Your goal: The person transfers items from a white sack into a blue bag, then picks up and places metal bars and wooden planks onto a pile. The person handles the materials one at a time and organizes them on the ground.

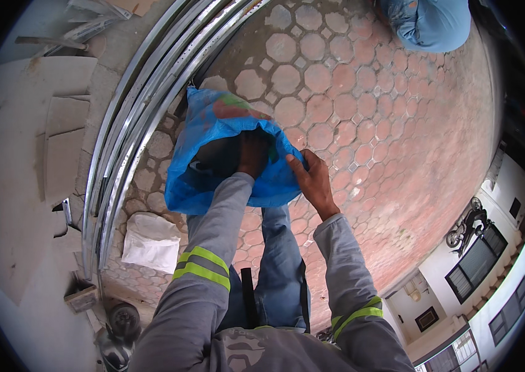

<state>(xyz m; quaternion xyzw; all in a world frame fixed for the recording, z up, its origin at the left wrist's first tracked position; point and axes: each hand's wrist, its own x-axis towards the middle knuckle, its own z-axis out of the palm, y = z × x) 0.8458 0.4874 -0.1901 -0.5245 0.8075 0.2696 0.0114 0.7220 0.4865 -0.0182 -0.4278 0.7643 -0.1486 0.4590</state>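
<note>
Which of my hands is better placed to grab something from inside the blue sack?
Probably your left hand: it reaches inside the blue sack, while your right hand holds the sack's right edge.

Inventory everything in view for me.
bag: one, blue, centre
metal rails: several, silver, left
cloth or sack: one, white, lower left
panels: several, pale, far left
box: one, brown, left
wheel: one, black, bottom left
pavers: many, red and grey, ground
unclear shape: one, light blue, top right
motorcycle: one, dark, right
building walls: several, white, right
trouser legs: two, blue, below bag
left hand: one, grey sleeve, inside bag
right hand: one, grey sleeve, bag's rim
</note>
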